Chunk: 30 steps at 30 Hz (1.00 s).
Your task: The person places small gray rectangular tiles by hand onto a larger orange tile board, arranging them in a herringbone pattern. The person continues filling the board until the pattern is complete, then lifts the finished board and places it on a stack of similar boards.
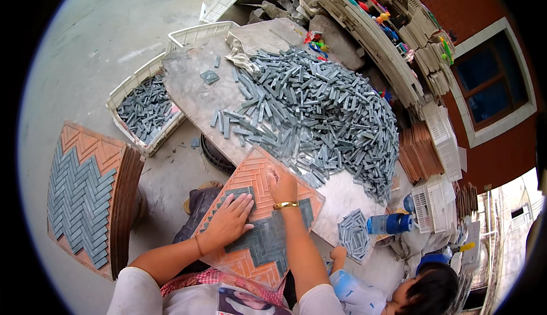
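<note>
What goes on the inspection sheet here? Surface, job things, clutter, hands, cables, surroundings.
Surface: pale tabletop, dusty-looking, under a big loose heap of grey strips.
Job's things: orange herringbone tray, partly laid with grey strips.
Clutter: crumpled white cloth by the heap; blue bottle near a smaller strip pile.
Hands: left hand spread over strips in the tray; right hand curled at its bare orange part, grip hidden.
Cables: nothing seen.
Surroundings: strip-filled crate and stack of trays to the left; another person lower right.
</note>
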Available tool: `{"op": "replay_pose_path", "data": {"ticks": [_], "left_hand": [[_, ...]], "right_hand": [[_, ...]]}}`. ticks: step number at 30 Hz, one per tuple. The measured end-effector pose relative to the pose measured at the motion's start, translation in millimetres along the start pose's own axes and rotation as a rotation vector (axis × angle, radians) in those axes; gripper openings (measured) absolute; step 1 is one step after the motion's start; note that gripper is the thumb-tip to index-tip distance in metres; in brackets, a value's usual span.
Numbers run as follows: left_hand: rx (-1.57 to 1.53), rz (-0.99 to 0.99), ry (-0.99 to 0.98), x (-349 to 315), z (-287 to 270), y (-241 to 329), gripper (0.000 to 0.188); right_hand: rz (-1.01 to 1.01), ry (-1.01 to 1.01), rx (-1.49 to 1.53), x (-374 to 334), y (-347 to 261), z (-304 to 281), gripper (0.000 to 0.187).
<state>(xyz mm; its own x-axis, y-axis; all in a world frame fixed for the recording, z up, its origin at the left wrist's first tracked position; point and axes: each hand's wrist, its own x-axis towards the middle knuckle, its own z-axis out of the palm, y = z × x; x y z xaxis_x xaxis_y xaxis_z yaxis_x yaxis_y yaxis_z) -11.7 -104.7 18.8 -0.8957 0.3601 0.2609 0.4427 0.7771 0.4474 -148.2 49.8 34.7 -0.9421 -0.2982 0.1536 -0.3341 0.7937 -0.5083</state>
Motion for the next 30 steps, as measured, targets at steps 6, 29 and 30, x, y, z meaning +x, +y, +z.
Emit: {"op": "replay_pose_path", "data": {"ticks": [6,29,30], "left_hand": [[0.061,0.006,0.020,4.6,11.1,3.8,0.064],[0.092,0.015,0.253,26.7,10.7,10.6,0.030],[0.088,0.013,0.248,24.5,11.5,9.9,0.031]], "right_hand": [[-0.042,0.204,-0.139,72.8,22.8,16.9,0.023],[0.280,-0.132,0.734,-17.9,18.8,-4.0,0.023],[0.257,-0.122,0.683,-19.5,17.3,-2.5,0.022]]}}
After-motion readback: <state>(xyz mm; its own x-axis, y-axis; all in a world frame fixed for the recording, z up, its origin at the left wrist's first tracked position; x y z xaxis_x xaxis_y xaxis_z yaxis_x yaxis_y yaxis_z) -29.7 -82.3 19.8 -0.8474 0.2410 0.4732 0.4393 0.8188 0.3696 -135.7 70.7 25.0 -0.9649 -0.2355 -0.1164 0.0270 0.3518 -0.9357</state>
